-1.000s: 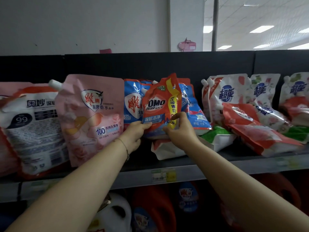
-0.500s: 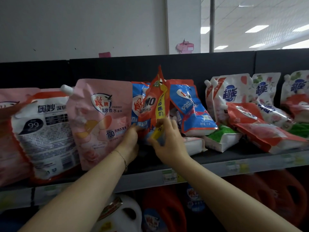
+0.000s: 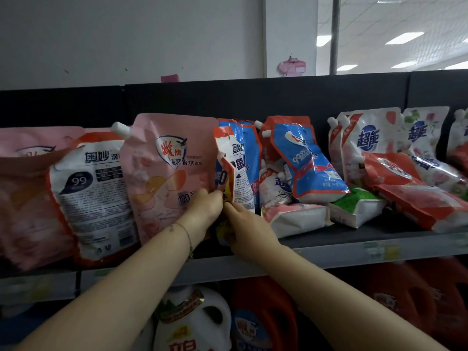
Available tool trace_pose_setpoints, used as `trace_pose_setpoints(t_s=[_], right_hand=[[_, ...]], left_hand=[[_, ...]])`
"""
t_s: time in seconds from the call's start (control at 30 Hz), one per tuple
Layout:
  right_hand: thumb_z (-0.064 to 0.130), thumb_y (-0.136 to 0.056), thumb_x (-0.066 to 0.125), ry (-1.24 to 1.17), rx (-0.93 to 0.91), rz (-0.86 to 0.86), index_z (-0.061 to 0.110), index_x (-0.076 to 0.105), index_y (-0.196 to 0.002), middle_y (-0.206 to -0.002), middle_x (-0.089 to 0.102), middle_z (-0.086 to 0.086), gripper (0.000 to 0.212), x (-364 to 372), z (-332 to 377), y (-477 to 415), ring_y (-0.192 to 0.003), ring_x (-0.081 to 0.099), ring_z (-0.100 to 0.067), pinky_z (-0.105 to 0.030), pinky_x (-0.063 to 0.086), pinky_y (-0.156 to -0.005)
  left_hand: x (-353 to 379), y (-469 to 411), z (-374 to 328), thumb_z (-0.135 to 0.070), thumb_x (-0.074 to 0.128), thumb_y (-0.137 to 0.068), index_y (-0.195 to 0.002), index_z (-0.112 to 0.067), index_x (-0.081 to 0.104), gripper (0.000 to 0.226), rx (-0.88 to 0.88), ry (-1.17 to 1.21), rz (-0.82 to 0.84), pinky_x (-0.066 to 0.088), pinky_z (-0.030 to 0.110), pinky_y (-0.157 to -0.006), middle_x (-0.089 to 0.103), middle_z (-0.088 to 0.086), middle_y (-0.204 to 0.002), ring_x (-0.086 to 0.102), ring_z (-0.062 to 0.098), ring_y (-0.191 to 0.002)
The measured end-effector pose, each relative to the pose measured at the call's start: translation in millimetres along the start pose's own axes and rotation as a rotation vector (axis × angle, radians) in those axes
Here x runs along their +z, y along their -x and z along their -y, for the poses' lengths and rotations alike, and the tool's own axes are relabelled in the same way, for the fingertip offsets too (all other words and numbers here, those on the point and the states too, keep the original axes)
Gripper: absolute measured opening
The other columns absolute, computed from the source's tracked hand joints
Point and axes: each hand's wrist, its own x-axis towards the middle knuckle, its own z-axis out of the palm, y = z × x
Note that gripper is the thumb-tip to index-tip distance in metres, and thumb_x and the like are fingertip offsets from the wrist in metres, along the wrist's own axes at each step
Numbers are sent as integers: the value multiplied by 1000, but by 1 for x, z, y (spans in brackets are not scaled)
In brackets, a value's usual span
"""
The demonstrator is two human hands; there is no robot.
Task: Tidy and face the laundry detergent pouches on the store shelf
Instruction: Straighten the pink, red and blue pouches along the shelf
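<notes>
Red-and-white pouch (image 3: 234, 171) sits at ctr of frame, upright on the shelf (image 3: 354, 252). It's turned so its white printed back shows, w/ a yellow strip at the lower left edge. It's squeezed btwn the pink pouch (image 3: 172, 173) on its left, touching, and a row of blue pouches (image 3: 250, 145) right behind it.

Left hand (image 3: 206, 207) grips the pouch's lower left edge, fingers curled in where it meets the pink pouch. There's a thin bracelet (image 3: 188, 239) on that wrist. Right hand (image 3: 248, 225) pinches the pouch's btm, forefinger pointing up along it; its other fingers are tucked under, can't see them well. The two hands touch each other at the pouch's lower corner.

Left of the pink pouch is a white-backed pouch (image 3: 93, 193) marked "99". It's upright, back facing out, its right edge partly behind the pink one. Far left of frame has more pink packs (image 3: 25, 198), blurred.

Right of ctr, a tilted blue pouch (image 3: 304, 160) leans over a pink-and-white pack (image 3: 296, 216) lying flat. Next to that a green-and-white pack (image 3: 354, 207) also lies flat. At mid right, white pouches w/ blue logo (image 3: 367, 140) stand against the black back panel (image 3: 253, 97). A red pack (image 3: 410, 191) lies slanted in front of them.

Under the shelf, btm of frame, are a white jug (image 3: 192, 323) and a red jug (image 3: 266, 312), both blurry. Top of frame shows a pale wall (image 3: 126, 34), w/ ceiling lights at upper right.
</notes>
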Motion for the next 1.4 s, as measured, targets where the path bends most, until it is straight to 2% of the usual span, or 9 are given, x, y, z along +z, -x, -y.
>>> trace_pose_setpoints(t_s=[0.2, 0.33, 0.47, 0.73, 0.87, 1.07, 1.13, 1.23, 1.4], right_hand=[[23, -85, 63, -36, -62, 115, 25, 39, -137, -128, 44, -2, 58, -6, -1, -6, -104, 54, -28, -39, 50, -76], [34, -87, 60, -118, -114, 101, 24, 59, -104, -103, 60, 1, 20, -23, -8, 7, -85, 58, -20, -37, 51, -71], [37, -86, 58, 50, -86, 10, 22, 58, -89, -87, 60, 5, 15, -43, -23, 20, -81, 60, -20, -31, 45, -62], [40, -88, 58, 66, 53, -151, 24, 54, -82, -88, 52, 8, 18, -84, -75, 38, -82, 55, -16, -29, 40, -64], [35, -90, 58, 90, 126, -246, 18, 59, -97, -99, 53, 2, 19, -91, -111, 49, -89, 54, -20, -31, 40, -64], [31, -92, 53, 179, 44, -203, 12, 62, -101, -104, 58, -4, 23, -87, -148, 48, -100, 53, -26, -34, 43, -70], [32, -92, 48, 235, -121, -128, 14, 66, -108, -117, 62, -5, 30, -84, -152, 45, -116, 51, -31, -39, 44, -85], [39, -101, 35, 249, -171, 74, 28, 47, -139, -151, 37, 8, 41, -77, -155, 38, -145, 18, -18, -40, 18, -112], [55, -90, 1, 319, -86, 9, 37, 45, -136, -143, 42, 17, 66, -67, -158, 37, -140, 20, -8, -43, 12, -111]], left_hand=[[-15, 30, -9, -16, 58, -87, -85, -11, 51, 8, 576, -431, -367, 32, 7, -67, 49, 1, -94, 43, 11, -80], [-16, 50, -5, -20, 56, -87, -71, -18, 48, 18, 865, -687, -299, 26, 12, -51, 44, -8, -73, 41, 6, -62], [-5, 60, -3, -25, 52, -90, -79, -17, 53, 13, 972, -921, -202, 31, 22, -54, 47, -7, -76, 47, 12, -70], [44, 65, -18, -25, 49, -91, -85, -14, 49, 12, 866, -861, -135, 45, 36, -60, 52, 1, -83, 52, 23, -73], [77, 59, -28, -23, 51, -90, -85, -13, 51, 11, 818, -797, -77, 44, 34, -64, 52, 3, -82, 51, 21, -75], [111, 49, -45, -19, 44, -97, -121, -5, 48, 28, 434, -957, 70, 43, 33, -84, 56, 18, -117, 54, 34, -106], [120, 42, -51, -14, 45, -97, -126, -2, 46, 32, 354, -965, 78, 41, 32, -89, 55, 20, -124, 51, 34, -115], [130, 25, -54, -18, 49, -96, -127, 0, 47, 36, 215, -928, 39, 41, 33, -95, 50, 20, -132, 49, 33, -121], [142, -1, -51, -14, 36, -102, -138, -4, 40, 38, 121, -963, 89, 38, 34, -99, 46, 21, -137, 47, 34, -124]])
